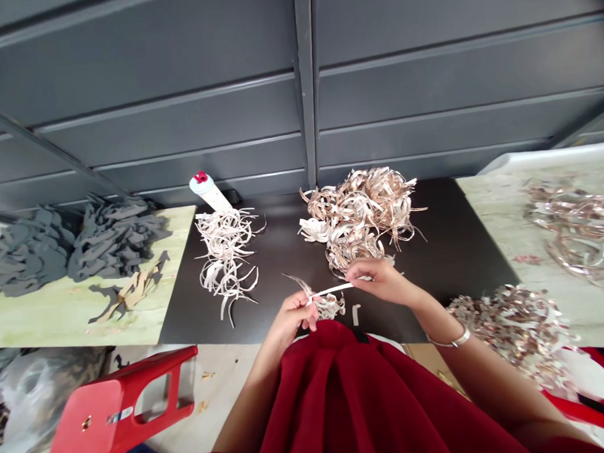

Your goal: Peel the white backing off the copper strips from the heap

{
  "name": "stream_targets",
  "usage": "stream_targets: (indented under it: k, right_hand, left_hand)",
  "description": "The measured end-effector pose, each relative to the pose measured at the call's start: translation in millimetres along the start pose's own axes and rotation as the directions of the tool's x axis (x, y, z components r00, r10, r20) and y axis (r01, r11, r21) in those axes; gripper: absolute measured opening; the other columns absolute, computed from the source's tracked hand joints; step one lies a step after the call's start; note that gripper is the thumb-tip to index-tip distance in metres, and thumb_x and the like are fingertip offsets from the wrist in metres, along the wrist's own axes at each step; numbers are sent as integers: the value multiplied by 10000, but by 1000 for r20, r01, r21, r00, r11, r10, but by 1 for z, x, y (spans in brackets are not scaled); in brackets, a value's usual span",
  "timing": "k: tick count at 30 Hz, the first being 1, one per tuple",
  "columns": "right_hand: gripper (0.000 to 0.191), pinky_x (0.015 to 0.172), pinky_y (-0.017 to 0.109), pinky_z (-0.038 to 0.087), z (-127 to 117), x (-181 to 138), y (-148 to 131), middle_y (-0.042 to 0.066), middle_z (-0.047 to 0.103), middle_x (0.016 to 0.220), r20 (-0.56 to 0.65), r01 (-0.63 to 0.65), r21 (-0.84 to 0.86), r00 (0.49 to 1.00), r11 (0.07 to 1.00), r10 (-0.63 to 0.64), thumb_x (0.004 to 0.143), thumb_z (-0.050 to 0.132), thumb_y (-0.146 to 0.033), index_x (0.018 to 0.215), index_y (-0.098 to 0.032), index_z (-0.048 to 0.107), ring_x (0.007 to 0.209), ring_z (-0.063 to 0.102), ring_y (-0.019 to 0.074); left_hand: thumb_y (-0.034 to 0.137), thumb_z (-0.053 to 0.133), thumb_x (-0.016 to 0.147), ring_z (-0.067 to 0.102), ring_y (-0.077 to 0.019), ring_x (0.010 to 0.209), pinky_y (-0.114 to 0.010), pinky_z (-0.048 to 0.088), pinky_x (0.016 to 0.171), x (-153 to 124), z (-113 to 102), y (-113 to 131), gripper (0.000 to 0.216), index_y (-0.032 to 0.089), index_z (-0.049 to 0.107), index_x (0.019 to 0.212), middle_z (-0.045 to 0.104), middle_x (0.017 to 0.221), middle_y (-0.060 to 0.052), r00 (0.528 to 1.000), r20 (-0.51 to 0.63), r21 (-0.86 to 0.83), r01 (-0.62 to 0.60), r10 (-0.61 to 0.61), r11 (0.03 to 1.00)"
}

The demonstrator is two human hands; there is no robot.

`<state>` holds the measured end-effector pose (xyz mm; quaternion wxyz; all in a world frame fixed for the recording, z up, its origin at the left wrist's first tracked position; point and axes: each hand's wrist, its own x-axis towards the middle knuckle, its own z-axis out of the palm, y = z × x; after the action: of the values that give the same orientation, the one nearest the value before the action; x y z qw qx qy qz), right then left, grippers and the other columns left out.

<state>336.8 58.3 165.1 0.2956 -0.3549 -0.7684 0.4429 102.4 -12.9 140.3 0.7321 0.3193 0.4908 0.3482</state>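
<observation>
**Pinching a pale strip (332, 290) between left hand (291, 318) and right hand (379, 281)**

Thumbs and fingertips of both hands are pressing together on the strip, and the grips are hiding its ends. A curled clump (328, 307) is sitting against the left hand, partly covered, so whether it joins the strip is hard to make out. A small offcut (356, 314) is lying just beside it on the dark table (448, 247). A coppery pile (356, 217) is rising just beyond the right hand, almost touching it. A white pile (226, 260) is lying well left, with open tabletop between the two. The table's near edge is running just below the hands, and a red top (339, 398) is cutting it off from view.
</observation>
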Motion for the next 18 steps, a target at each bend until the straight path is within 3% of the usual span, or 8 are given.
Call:
stream_targets:
  k: [3,5,8,11,15,18]
  right_hand:
    - [105,626,255,471,-4,0,12,27,644,745,1,-42,26,999,999,42,808,591,-203,716,-171,632,674,590,133]
    - [129,597,250,460,-6,1,17,23,632,712,-8,-54,31,998,998,54,795,596,-211,677,-167,626,641,574,127]
    - [140,580,247,463,-8,2,21,21,641,705,36,-101,49,994,994,100,795,596,-240,686,-165,640,622,578,125]
    - [159,646,273,501,-5,3,20,38,692,797,36,-162,59,986,985,161,834,559,-284,806,-173,670,709,636,153]
    - [139,800,331,496,24,5,8,52,696,949,-100,-106,-17,990,994,104,817,610,-286,918,-202,656,894,643,191]
    - [225,735,306,474,56,8,-2,26,680,835,-6,-7,-126,1000,992,7,688,775,-310,825,-193,642,807,599,184]
  left_hand:
    - [409,710,684,326,-11,327,-192,140,374,-2,-1,-6,370,109,595,869,582,609,10,995,93,34,29,-32,999]
    - [460,644,733,262,-15,345,-196,138,385,-4,0,-6,373,117,594,873,583,613,7,993,120,168,3,-23,986]
    - [468,484,840,379,-69,415,-198,259,443,-6,-1,-2,365,135,632,862,623,615,-17,997,22,546,-68,68,835]
    - [390,440,873,505,-121,522,-214,338,550,-8,-1,5,328,177,654,746,651,603,-15,985,-81,735,-45,154,677]
    - [336,471,859,554,-143,524,-225,344,579,-11,5,14,311,200,627,626,654,586,-9,981,-98,808,-19,166,589]
    - [274,542,798,586,-160,530,-230,352,571,-11,13,19,203,198,624,628,663,597,-19,986,-71,833,-25,151,553]
